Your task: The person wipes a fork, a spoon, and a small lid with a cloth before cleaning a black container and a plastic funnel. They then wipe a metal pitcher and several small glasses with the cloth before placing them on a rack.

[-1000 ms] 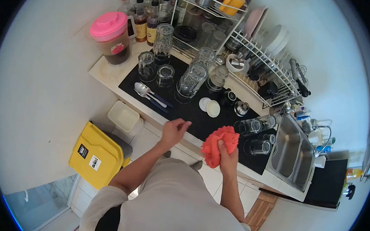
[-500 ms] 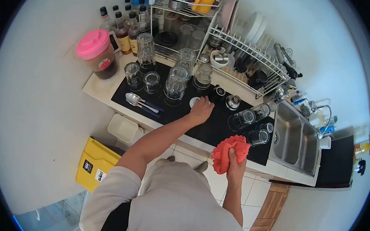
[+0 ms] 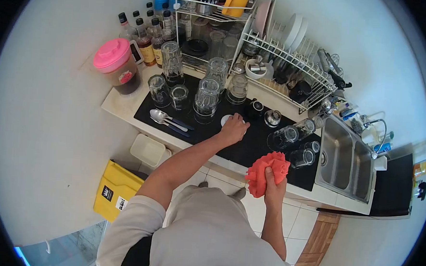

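1. A red cloth [image 3: 263,180] is gripped in the right hand [image 3: 275,185], fingers closed.
2. On the table [image 3: 112,103], a white disc [image 3: 226,120] is partly covered by the left hand [image 3: 234,130], fingers curved; grip cannot be told.
3. Dark liquid is held in the pink-lidded pitcher [image 3: 121,74].
4. Metalware is held in the white bowl [image 3: 251,74].

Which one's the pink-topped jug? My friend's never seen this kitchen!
Find the counter with the metal sink, then look at its opposite end. A chunky see-through jug stands there, with something dark inside. Its wide pink lid sets it apart from the slim, black-capped bottles beside it.
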Demonstrator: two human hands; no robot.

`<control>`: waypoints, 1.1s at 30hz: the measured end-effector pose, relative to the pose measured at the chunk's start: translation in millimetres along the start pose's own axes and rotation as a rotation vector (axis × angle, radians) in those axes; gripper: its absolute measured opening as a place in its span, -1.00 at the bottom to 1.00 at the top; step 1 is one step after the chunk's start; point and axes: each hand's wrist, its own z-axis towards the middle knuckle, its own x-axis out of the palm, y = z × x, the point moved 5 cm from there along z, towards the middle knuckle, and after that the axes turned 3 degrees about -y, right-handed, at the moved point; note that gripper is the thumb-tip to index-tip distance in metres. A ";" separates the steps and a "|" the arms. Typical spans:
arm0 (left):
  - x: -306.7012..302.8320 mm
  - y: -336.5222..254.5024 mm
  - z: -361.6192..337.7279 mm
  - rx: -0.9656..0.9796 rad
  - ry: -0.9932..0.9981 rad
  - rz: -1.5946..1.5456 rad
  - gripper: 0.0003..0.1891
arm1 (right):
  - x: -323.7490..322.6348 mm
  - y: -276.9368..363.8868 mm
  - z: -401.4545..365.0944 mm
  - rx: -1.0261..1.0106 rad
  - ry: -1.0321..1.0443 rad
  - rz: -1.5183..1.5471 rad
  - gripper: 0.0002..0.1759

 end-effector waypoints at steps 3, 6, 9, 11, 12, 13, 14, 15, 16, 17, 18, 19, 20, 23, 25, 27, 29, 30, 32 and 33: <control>-45.7 -4.9 -18.5 -0.063 -0.343 -0.183 -0.54 | 5.0 3.3 3.5 -0.015 -0.050 0.062 -0.61; -64.5 -4.7 -43.5 -0.529 -0.125 -1.339 -0.57 | -2.6 -5.5 14.4 -0.144 -0.278 0.160 -0.59; -73.1 -22.4 -79.6 -0.577 0.082 -2.451 -0.53 | 0.9 7.5 18.0 -0.276 -0.338 0.272 -0.56; -83.4 -37.0 -92.8 -0.545 0.109 -2.516 -0.52 | 14.8 13.5 17.6 -0.323 -0.097 0.199 -0.53; -86.7 -42.9 -99.1 -0.527 0.118 -2.550 -0.51 | 26.9 14.6 16.3 -0.402 0.049 0.080 -0.60; -87.3 -46.7 -104.4 -0.535 0.098 -2.527 -0.50 | 39.9 10.8 17.7 -0.519 0.105 -0.131 -0.60; -87.5 -51.2 -108.5 -0.540 0.079 -2.505 -0.50 | 54.4 7.6 18.0 -0.630 0.158 -0.347 -0.60; -87.3 -54.8 -111.7 -0.541 0.060 -2.483 -0.50 | 65.3 13.6 14.9 -0.708 0.187 -0.455 -0.58; -83.8 -52.7 -116.7 -0.562 0.037 -2.477 -0.49 | 75.7 21.2 10.7 -0.783 0.215 -0.567 -0.57; -80.1 -50.5 -120.6 -0.546 0.017 -2.411 -0.49 | 82.7 26.0 8.1 -0.857 0.244 -0.682 -0.55; -79.0 -48.4 -123.3 -0.528 -0.005 -2.343 -0.48 | 82.8 20.0 12.3 -0.794 0.231 -0.694 -0.56; -78.2 -47.0 -127.1 -0.515 -0.024 -2.274 -0.48 | 82.9 8.0 15.1 -0.727 0.218 -0.703 -0.56; -77.8 -48.4 -132.4 -0.504 -0.038 -2.296 -0.47 | 82.6 0.0 15.9 -0.658 0.208 -0.711 -0.56; -85.4 -47.8 -135.2 -0.499 -0.089 -2.359 -0.46 | 62.5 15.6 15.1 -0.617 -0.103 -0.088 -0.59; -82.7 -36.6 -139.9 -0.561 -0.124 -2.398 -0.46 | 45.6 31.0 13.4 -0.603 -0.081 -0.076 -0.67; -86.7 -29.9 -140.8 -0.545 -0.126 -2.391 -0.50 | 32.0 55.1 11.2 -0.637 -0.018 -0.112 -0.69; -87.4 -27.8 -141.4 -0.573 -0.141 -2.353 -0.52 | 34.0 55.7 13.4 -0.647 0.122 -0.284 -0.66; -89.3 -32.9 -140.0 -0.527 -0.111 -2.324 -0.54 | 40.4 52.4 13.7 -0.603 0.153 -0.354 -0.61; -91.8 -45.9 -138.8 -0.433 -0.048 -2.264 -0.57 | 57.8 32.7 16.7 -0.648 0.246 -0.632 -0.43; -89.2 -47.7 -139.5 -0.428 -0.010 -2.205 -0.59 | 60.5 20.7 21.0 -0.631 0.281 -0.588 -0.40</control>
